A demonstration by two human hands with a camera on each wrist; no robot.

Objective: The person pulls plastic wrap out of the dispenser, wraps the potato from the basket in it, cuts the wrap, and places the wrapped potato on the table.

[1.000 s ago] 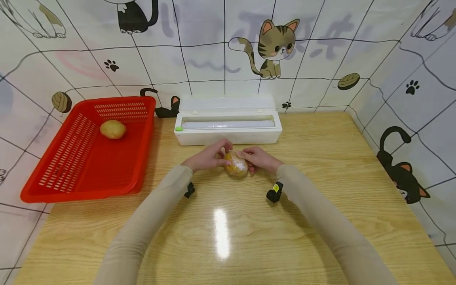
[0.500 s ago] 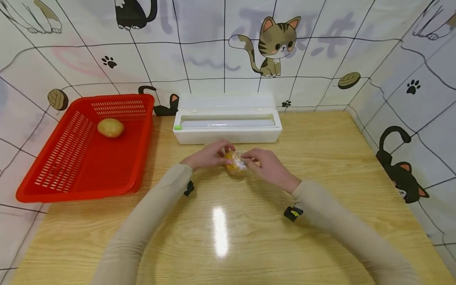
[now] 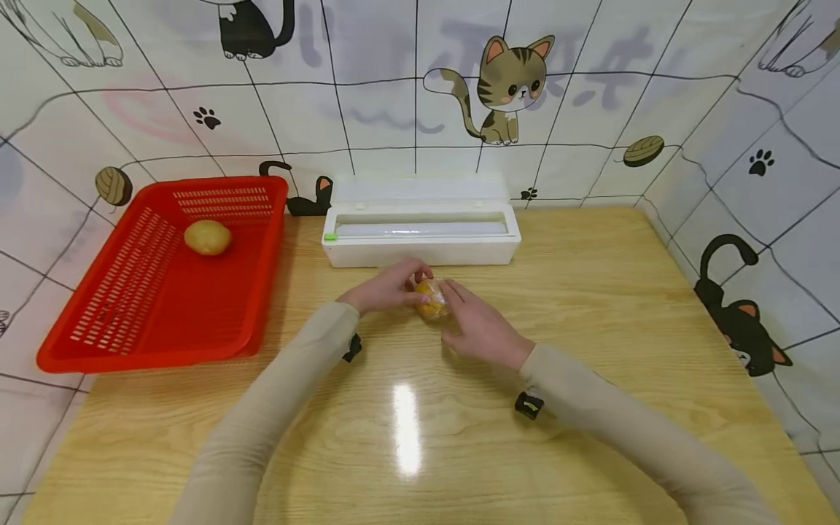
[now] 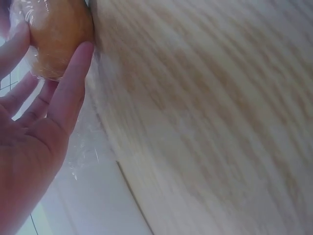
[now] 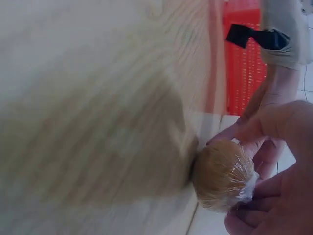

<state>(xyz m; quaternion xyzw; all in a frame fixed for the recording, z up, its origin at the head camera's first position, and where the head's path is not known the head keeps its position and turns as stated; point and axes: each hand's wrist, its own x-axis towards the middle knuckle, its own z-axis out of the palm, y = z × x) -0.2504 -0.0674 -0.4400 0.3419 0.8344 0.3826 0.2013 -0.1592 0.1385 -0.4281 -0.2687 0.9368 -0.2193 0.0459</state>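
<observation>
A yellow potato (image 3: 432, 305) wrapped in clear plastic film is at the table's middle, in front of a white box. My left hand (image 3: 390, 286) grips its left side, thumb in front and fingers behind; the left wrist view shows fingertips on the shiny wrapped potato (image 4: 56, 36). On the other side, my right hand (image 3: 482, 326) lays its fairly straight fingers against the film, thumb held lower and apart. Gathered film (image 5: 248, 188) bunches at the potato's end beside the right fingers in the right wrist view.
The white film box (image 3: 420, 253) stands against the wall with its lid raised and a roll (image 3: 420, 229) inside. At the left is a red basket (image 3: 252, 321) holding an unwrapped potato (image 3: 207, 238). Tiled, cat-patterned walls border the wooden table (image 3: 604, 292).
My right hand pulled back from the potato, pinching at the film, then came in again with fingers straighter against its right side. The left hand kept its grip.
</observation>
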